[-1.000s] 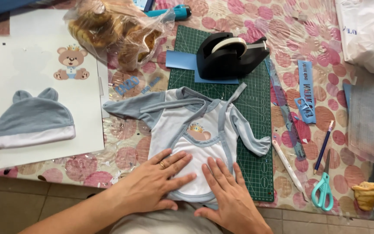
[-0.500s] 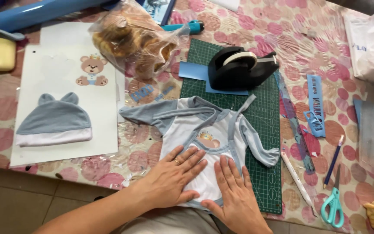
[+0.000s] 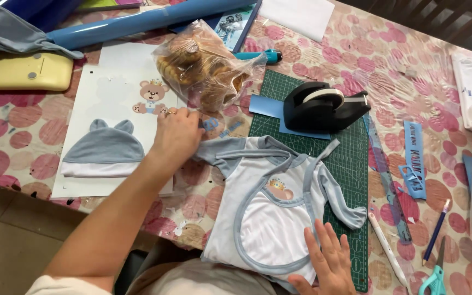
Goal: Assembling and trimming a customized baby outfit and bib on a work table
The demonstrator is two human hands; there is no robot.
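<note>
1 baby shirt [image 3: 269, 218], white with grey-blue sleeves, lies flat at the table's near edge, half on the green cutting mat [image 3: 350, 180]. The right hand [image 3: 329, 262] still presses its hem, fingers spread. The left hand [image 3: 177, 136] has lifted off it and now reaches, loosely curled, for the clear bag [image 3: 203, 68] toward the far edge, beside the white sheet [image 3: 110, 109]; smoothing looks finished

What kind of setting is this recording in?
Most likely a home craft table. A green cutting mat, a black tape dispenser and scissors lie on a floral tablecloth, where the right hand presses on a baby shirt.
</note>
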